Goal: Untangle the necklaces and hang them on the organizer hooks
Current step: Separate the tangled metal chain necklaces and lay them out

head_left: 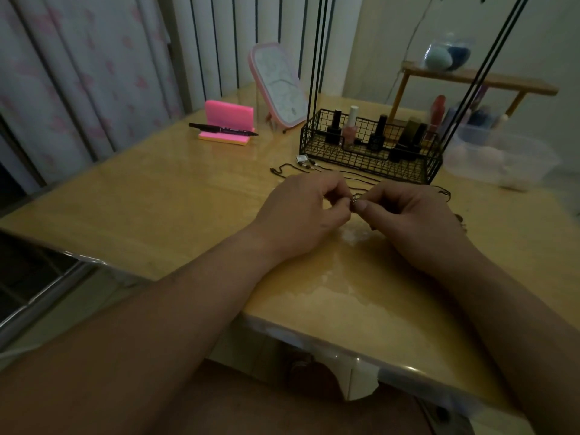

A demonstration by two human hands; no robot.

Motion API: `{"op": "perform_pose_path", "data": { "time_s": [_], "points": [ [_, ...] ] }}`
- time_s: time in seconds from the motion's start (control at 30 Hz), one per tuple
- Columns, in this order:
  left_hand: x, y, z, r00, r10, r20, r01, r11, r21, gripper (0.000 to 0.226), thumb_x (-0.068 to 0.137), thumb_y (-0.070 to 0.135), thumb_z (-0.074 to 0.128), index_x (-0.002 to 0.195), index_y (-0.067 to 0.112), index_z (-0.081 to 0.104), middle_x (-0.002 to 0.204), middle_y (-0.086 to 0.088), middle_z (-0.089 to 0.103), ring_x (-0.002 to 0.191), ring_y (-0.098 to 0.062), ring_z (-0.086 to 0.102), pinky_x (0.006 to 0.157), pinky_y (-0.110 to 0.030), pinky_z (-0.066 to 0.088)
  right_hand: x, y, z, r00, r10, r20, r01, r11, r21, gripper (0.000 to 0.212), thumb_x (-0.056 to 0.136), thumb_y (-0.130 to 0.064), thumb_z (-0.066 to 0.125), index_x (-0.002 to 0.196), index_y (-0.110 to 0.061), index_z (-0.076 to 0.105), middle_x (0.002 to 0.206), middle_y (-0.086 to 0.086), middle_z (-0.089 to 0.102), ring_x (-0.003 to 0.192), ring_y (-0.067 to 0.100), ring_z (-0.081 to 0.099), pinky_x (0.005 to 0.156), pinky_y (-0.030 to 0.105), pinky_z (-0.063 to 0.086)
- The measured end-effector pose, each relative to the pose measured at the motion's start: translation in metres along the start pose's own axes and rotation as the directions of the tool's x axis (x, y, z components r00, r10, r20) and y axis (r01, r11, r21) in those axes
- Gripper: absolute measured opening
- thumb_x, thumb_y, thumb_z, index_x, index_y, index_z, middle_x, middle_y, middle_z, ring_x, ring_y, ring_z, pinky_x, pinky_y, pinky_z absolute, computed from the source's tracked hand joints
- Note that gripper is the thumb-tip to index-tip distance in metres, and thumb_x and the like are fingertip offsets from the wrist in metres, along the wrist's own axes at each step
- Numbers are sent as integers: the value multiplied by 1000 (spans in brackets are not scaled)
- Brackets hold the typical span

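- Both hands meet over the middle of the surface [157, 199], just in front of the organizer [370, 158]. It is a black wire basket with thin rods [315, 58] rising out of the top of the frame, and its hooks are not in view.
- The left hand [301, 211] and right hand [414, 218] each pinch a small metal piece [354, 200] between them, thumb against curled fingers, just above the surface. It is too small to tell whether it is a clasp or a pendant.
- Likely reason for the hold: fine cord needs fingertip work. Pinching from both sides lets one hand anchor while the other picks a loop free.
- The necklaces [292, 166] lie as thin dark cords on the surface between the hands and the basket, with a few small beads at the far left end. More cord trails out past the right hand. None can be seen hanging on the rods.
- Pose: both forearms come in from the near edge and converge, wrists low, probably for steadiness. The backs of the hands face the camera, with the spare fingers tucked under.
- The task looks early: this is the untangling stage, and hanging has not yet begun.
- Nearby: nail polish bottles [350, 127] stand in the basket. A pen [219, 128] lies across a pink note holder [229, 113], well apart to the left.
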State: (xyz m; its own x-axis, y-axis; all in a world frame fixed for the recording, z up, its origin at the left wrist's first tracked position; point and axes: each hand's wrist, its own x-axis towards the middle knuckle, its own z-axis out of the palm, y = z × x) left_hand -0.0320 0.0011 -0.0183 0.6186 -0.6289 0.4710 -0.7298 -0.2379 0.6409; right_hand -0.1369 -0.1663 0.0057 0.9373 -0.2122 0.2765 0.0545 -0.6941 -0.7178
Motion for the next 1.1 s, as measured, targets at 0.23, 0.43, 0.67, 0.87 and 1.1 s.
{"op": "perform_pose_path", "data": {
  "time_s": [0.23,0.43,0.67,0.87,1.1],
  "points": [
    [4,1,-5,997,-76,-29,70,982,-176,6,98,17,63,94,16,66,90,5,68,86,-13,67,72,-35,56,2,5,-2,1000,2,-4,-2,1000,13,8,98,-36,68,95,-33,74,60,-12,55,53,2,44,49,14,36],
    [5,1,-4,996,-58,68,69,982,-173,4,99,21,68,101,21,71,90,8,74,88,-2,68,74,-22,51,1,2,-3,1000,-23,7,23,999,32,10,97,-40,67,96,-34,76,79,12,66,69,28,55,60,36,42],
    [3,1,-4,996,-56,68,66,985,-159,4,100,19,68,97,17,71,85,8,75,85,-4,72,79,-31,58,3,7,-2,1000,-8,-7,8,1000,8,7,98,-36,68,93,-31,72,81,5,67,67,19,56,60,33,47],
    [2,6,-6,991,-106,87,120,976,-182,10,103,17,62,96,15,69,83,7,73,68,0,64,63,-19,51,1,2,-6,1000,-8,-24,9,999,31,5,99,-33,67,100,-33,72,76,11,59,63,17,50,63,34,44],
    [5,10,-15,956,-212,204,256,941,-223,23,103,36,56,98,21,72,82,1,64,77,-10,58,80,-44,54,0,-1,-3,998,18,55,-19,1000,17,11,97,-44,66,101,-37,74,65,-4,51,54,6,40,54,31,36]
  ]
}}
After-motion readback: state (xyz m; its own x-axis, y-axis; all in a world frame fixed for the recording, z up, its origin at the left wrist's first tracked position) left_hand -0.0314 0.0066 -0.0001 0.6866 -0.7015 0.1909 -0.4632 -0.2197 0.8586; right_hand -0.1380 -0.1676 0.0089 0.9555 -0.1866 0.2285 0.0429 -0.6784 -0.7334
